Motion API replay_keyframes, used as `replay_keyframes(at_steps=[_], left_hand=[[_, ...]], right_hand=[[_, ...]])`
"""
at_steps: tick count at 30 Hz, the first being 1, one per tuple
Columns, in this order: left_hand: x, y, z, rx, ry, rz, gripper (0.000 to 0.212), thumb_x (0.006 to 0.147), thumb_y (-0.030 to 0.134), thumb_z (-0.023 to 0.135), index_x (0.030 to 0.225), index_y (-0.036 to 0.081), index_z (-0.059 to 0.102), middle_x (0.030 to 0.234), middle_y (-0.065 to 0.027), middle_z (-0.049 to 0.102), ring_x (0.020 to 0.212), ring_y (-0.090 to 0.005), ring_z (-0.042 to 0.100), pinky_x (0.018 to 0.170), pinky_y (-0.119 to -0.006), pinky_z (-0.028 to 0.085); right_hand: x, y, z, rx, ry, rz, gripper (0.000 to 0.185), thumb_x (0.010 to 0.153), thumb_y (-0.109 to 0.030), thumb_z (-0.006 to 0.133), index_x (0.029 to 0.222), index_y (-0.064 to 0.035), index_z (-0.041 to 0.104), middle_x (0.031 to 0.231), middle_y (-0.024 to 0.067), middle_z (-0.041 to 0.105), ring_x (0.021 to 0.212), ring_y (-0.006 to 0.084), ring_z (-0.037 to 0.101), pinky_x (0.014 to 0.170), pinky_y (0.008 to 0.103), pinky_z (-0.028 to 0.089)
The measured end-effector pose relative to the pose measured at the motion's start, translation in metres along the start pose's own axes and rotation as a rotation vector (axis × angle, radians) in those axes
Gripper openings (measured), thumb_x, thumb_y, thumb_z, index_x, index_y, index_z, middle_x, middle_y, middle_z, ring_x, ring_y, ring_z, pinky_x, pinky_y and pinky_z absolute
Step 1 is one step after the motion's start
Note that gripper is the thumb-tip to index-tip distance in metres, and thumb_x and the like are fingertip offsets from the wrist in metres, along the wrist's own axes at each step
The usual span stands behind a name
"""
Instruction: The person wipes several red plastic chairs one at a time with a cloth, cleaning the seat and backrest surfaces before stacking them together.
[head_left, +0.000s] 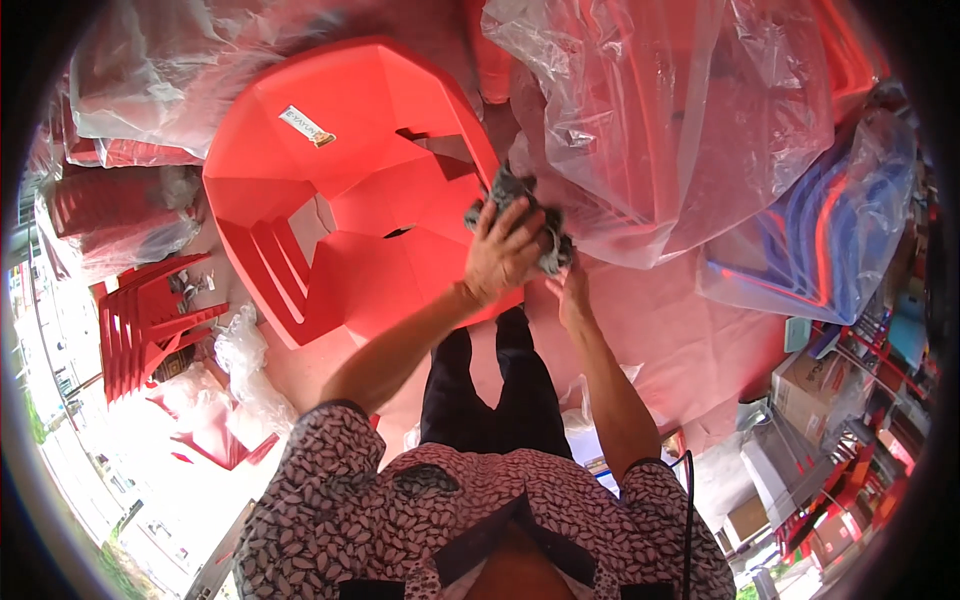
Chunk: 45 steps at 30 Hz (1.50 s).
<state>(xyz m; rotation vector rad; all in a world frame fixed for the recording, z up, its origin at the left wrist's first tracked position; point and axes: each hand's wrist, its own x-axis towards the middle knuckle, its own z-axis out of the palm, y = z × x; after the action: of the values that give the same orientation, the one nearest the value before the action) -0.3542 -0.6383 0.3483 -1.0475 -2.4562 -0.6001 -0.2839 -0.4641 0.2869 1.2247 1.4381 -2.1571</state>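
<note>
A red plastic armchair (405, 281) stands in front of me, with a sticker bearing writing on its backrest and slots in its sides. Over the chair's right-hand edge, my left hand (504, 251) grips a crumpled dark grey cloth (556, 251), its fingers lying across the top. My right hand (574, 296) is just below and to the right, fingertips at the cloth's lower end. Part of that hand is hidden by the cloth, so its hold is unclear.
Plastic-wrapped red chairs (622, 135) rise at the upper right, beside wrapped blue chairs (810, 247). At left are stacked red chairs (142, 322) and loose clear plastic (244, 345). A cardboard box (814, 386) sits at right. A cable (690, 510) hangs by my right arm.
</note>
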Motion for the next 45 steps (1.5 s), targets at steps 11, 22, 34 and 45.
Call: replay_keyframes(at_steps=[11,22,34,45], left_hand=[[-0.073,0.061,0.04,-0.195,-0.233,0.062,0.03,0.076,0.022,0.068,0.106,0.016,0.07,0.129,-0.0022,0.06,0.134,-0.0256,0.045,0.117,-0.054,0.027],[-0.003,-0.104,-0.146,-0.779,0.153,-0.79,0.029,0.095,0.024,0.059,0.113,0.002,0.066,0.118,-0.0088,0.063,0.101,-0.0238,0.06,0.081,-0.037,0.048],[0.135,-0.204,-0.121,0.558,0.466,-0.321,0.031,0.077,0.047,0.068,0.087,0.018,0.075,0.099,-0.0068,0.062,0.107,-0.0322,0.052,0.104,-0.062,0.031],[0.1,-0.08,-0.016,0.009,0.34,-0.368,0.013,0.078,0.027,0.07,0.085,0.017,0.07,0.139,-0.0072,0.049,0.144,-0.0314,0.032,0.092,-0.065,0.04]], right_hand=[[0.001,0.021,-0.038,0.31,-0.423,0.079,0.058,0.104,-0.056,0.038,0.143,-0.0153,0.053,0.135,0.0037,0.063,0.117,0.0195,0.064,0.098,0.037,0.053],[-0.025,0.0,-0.002,-0.635,-0.125,-0.591,0.045,0.101,-0.035,0.057,0.135,-0.0044,0.054,0.127,0.0131,0.062,0.109,0.0264,0.061,0.096,0.0411,0.047],[-0.021,-0.028,0.069,-1.007,-0.24,-0.788,0.054,0.108,-0.032,0.041,0.145,0.0058,0.031,0.144,0.0275,0.041,0.133,0.0388,0.042,0.111,0.0458,0.033],[0.036,-0.042,0.031,-0.203,-0.31,-0.382,0.075,0.105,-0.059,0.033,0.15,0.001,0.036,0.156,0.0118,0.038,0.143,0.0251,0.037,0.12,0.0405,0.024]])
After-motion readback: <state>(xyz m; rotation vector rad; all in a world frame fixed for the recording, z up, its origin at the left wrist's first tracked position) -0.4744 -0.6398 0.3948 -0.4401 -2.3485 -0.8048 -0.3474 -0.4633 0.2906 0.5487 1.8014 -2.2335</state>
